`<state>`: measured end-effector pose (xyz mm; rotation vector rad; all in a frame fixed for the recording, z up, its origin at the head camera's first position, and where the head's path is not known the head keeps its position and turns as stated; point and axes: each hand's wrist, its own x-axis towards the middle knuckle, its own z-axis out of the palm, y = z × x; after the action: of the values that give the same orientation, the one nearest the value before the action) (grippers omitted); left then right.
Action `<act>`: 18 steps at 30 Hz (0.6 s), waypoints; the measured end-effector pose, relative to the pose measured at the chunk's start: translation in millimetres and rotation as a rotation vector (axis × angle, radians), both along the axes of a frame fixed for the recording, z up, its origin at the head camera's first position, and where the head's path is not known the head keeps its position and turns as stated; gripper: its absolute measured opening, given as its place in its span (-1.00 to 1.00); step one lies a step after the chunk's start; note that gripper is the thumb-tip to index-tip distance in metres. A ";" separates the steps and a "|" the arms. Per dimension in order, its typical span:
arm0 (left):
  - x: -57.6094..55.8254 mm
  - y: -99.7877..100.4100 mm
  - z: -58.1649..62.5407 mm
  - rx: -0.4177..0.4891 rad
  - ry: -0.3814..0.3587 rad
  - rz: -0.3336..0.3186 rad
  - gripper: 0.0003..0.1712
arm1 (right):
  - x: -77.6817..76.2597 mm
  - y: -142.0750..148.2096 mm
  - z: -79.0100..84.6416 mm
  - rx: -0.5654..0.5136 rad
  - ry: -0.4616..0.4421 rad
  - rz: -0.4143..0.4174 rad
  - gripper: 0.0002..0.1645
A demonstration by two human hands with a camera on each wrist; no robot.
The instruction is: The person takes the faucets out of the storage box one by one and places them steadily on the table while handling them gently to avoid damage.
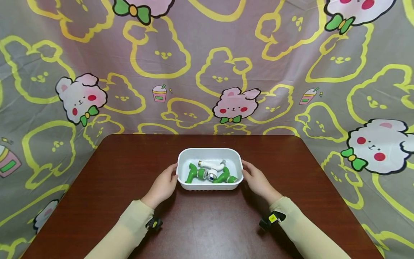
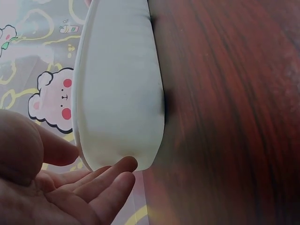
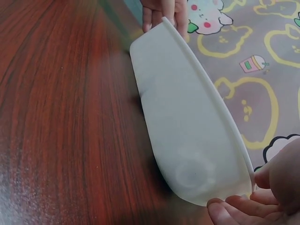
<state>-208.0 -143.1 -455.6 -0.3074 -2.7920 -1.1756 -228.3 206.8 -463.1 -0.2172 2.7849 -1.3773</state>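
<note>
A white plastic tub (image 1: 209, 187) stands upright at the middle of the table, its long side towards me. My left hand (image 1: 163, 182) holds its left end, thumb by the rim and fingers against the outer wall in the left wrist view. At the right end my right hand (image 1: 258, 181) holds it likewise, fingertips (image 3: 218, 211) at the wall's lower edge in the right wrist view. Inside lie a green tap (image 1: 193, 172) at left, a white tap (image 1: 210, 165) with a brass-coloured threaded end in the middle, and another green tap (image 1: 223, 175) at right.
The dark reddish-brown wooden table (image 1: 136, 154) reaches back to a hanging cloth (image 1: 181, 118) printed with cartoon bears and rabbits, which also closes off both sides. Black straps with small devices sit on both wrists, over pale sleeves (image 1: 129, 219).
</note>
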 end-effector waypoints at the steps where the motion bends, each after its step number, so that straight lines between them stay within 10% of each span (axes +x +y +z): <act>1: 0.0 0.0 -0.5 0.003 -0.001 0.000 -0.46 | 0.3 0.2 0.3 0.005 0.002 0.000 -0.43; 18: 0.6 -2.5 -0.5 -0.032 0.018 -0.009 -0.46 | 0.1 1.8 1.0 0.097 0.060 0.007 -0.41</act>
<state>-207.4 -145.6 -456.1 -0.3326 -2.7992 -1.1254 -228.2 208.6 -462.1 -0.2700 2.8881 -1.2503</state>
